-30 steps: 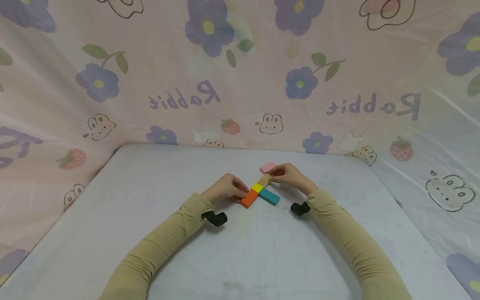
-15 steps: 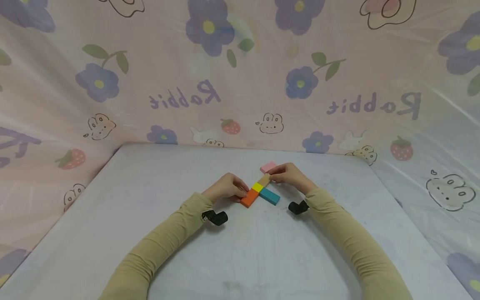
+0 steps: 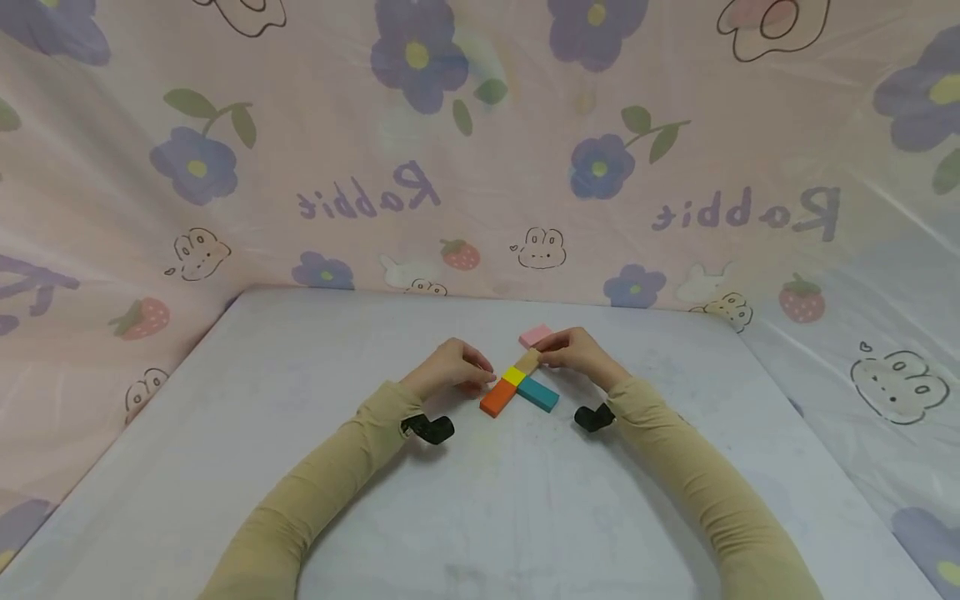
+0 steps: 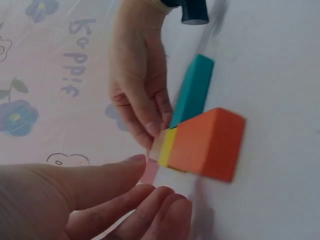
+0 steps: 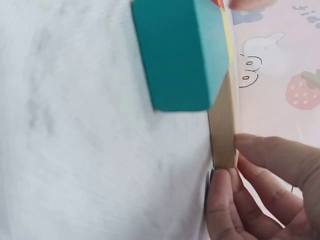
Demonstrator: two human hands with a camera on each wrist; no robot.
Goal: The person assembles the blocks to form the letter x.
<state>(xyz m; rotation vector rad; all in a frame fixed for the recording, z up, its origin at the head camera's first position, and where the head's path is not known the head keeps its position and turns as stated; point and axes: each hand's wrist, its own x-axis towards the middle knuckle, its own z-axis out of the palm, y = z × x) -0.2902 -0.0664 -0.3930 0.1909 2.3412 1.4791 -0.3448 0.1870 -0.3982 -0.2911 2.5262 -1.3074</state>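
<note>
Several wooden blocks lie joined on the table: an orange block (image 3: 497,399), a small yellow block (image 3: 513,377) and a tan wooden block (image 3: 528,361) form a slanted row. A teal block (image 3: 538,394) branches off beside the yellow one toward the lower right. My left hand (image 3: 452,367) hovers just left of the orange block, its thumb and fingers apart with nothing between them. With thumb and fingertips, my right hand (image 3: 579,354) pinches the far end of the tan block (image 5: 223,122). Behind that hand lies a pink block (image 3: 535,335), partly covered by the fingers.
The white tabletop (image 3: 487,517) spreads around the blocks. A patterned curtain (image 3: 480,150) rises behind the far edge. Black wrist-worn devices, one at the left cuff (image 3: 431,430) and one at the right cuff (image 3: 594,417), hang close over the table.
My left hand has let go of the orange block and drawn slightly up and left. The right hand stays at the tan block, and the blocks keep their arrangement.
</note>
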